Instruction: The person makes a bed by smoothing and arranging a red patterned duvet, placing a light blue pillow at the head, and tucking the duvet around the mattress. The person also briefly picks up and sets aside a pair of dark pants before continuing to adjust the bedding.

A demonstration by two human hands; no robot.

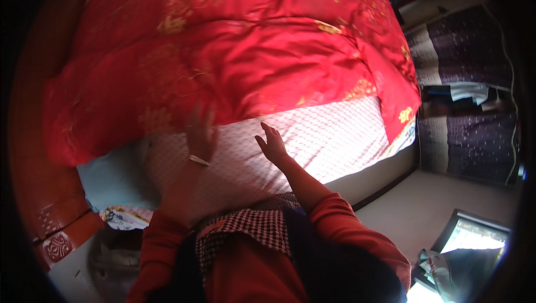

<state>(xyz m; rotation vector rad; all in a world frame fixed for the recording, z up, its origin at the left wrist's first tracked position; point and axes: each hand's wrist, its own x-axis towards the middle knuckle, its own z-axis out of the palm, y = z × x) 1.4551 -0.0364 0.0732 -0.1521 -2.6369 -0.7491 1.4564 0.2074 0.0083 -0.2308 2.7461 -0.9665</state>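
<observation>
A red quilt (259, 64) with gold floral embroidery covers most of the bed before me, its near edge folded back in loose wrinkles. Below that edge shows a pale patterned sheet (335, 139), brightly sunlit on the right. My left hand (202, 133), blurred and with a bangle (199, 160) at the wrist, is at the quilt's near edge, fingers stretched out; whether it touches the cloth is unclear. Over the sheet, just short of the quilt, my right hand (273, 146) has thumb and fingers apart and nothing in it.
A light blue pillow or folded cloth (117, 177) lies at the bed's left end, by a brown wooden headboard (63, 202). Dark curtains (469, 51) hang around shelves beyond the right end. A window (473, 236) is at lower right, and a dark bag-like object (113, 257) at lower left.
</observation>
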